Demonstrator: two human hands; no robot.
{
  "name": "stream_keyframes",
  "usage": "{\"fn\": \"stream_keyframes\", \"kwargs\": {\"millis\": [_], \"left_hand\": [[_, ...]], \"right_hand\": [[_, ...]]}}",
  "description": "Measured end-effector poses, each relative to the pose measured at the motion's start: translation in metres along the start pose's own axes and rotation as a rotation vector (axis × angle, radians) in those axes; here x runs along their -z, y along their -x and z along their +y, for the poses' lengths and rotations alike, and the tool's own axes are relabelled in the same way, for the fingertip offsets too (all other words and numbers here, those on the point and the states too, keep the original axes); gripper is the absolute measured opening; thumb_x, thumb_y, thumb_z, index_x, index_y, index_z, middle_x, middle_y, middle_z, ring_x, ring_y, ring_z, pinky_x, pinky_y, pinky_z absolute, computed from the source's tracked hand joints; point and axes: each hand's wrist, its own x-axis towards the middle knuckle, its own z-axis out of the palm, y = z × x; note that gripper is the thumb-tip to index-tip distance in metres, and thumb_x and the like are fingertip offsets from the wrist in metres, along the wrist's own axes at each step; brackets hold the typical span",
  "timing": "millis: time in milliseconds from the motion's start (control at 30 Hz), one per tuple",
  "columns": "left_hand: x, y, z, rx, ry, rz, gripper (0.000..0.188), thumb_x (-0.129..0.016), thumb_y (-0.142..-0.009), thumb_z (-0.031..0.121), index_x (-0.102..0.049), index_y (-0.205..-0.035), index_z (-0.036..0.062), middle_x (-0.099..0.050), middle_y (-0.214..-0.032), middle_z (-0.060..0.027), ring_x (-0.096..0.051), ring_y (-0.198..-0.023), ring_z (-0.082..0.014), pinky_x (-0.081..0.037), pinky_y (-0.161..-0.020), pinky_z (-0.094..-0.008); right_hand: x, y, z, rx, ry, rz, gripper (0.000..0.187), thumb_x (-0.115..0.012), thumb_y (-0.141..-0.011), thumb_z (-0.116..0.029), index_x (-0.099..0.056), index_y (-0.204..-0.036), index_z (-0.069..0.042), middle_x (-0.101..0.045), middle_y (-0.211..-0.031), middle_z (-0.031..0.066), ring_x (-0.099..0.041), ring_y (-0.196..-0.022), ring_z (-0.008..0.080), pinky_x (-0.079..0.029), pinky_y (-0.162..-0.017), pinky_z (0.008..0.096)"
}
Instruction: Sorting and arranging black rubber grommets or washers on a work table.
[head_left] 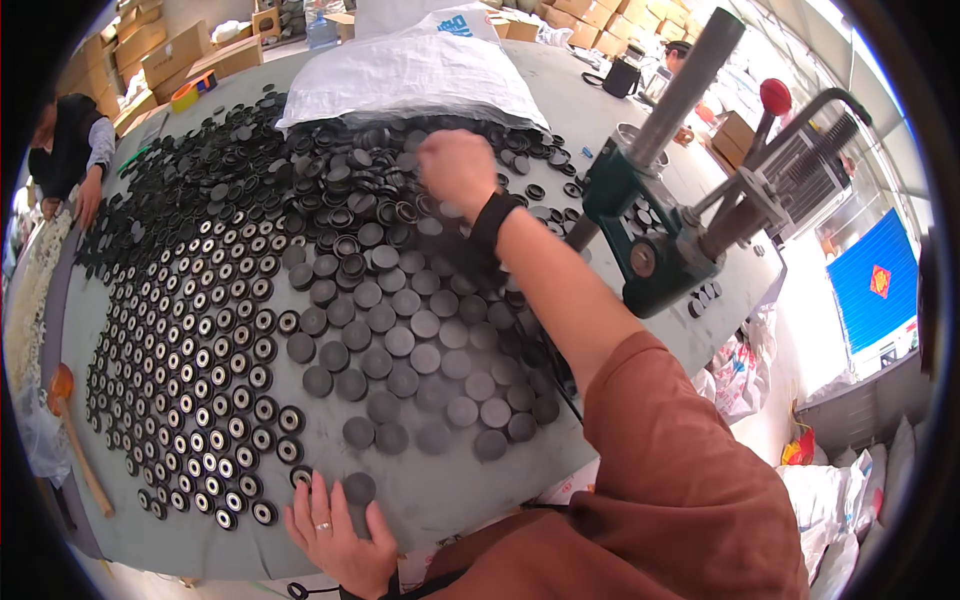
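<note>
"What takes up the most room?"
"The grey counter (450, 500). On its right stands a green press (640, 230) with a red-knobbed lever; at the far side lies a white sack (400, 80)."

"And after those?"
"A heap of loose black caps (190, 200), spreading from the sack's near edge toward the left. Closer in, at left, are caps with metal-ringed centres (204, 357), loosely in rows. Beside them, mid-counter, plain dark discs (400, 342) lie close together."

"The hands?"
"Well apart from each other. The right hand (460, 170) is over the heap near the sack, blurred, fingers curled; I can't tell whether they grip a cap. The left hand (340, 540) is at the near edge, fingers spread."

"Anything smaller?"
"A black band (494, 220) on the right wrist. Then a single disc (359, 488) by the left forefinger and thumb; whether they touch it, I can't tell. Smallest, a ring (323, 526) on a left finger."
</note>
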Motion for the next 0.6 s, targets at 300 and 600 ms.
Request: {"fn": "stream_keyframes", "kwargs": {"millis": [300,600], "left_hand": [[0.013,-0.017,0.007,-0.044,-0.064,0.039,0.03,-0.063,-0.074,0.025,-0.062,-0.095,0.0033,-0.059,-0.108,-0.0126,-0.051,-0.104,-0.032,-0.037,-0.088,-0.0449],[0.01,-0.011,0.004,-0.021,-0.013,0.025,0.035,-0.061,-0.071,0.021,-0.06,-0.099,-0.0002,-0.055,-0.116,-0.0144,-0.047,-0.111,-0.0338,-0.031,-0.094,-0.0492]], "right_hand": [[-0.059,-0.031,0.117,-0.066,0.202,-0.468,0.022,-0.059,-0.068,-0.015,-0.068,-0.087,-0.01,-0.065,-0.094,0.013,-0.06,-0.095,0.0296,-0.047,-0.084,0.0375],[-0.052,-0.031,0.132,-0.255,0.085,-0.344,0.023,-0.066,-0.061,-0.027,-0.07,-0.074,-0.009,-0.066,-0.074,0.0103,-0.063,-0.074,0.026,-0.05,-0.071,0.0332]]}}
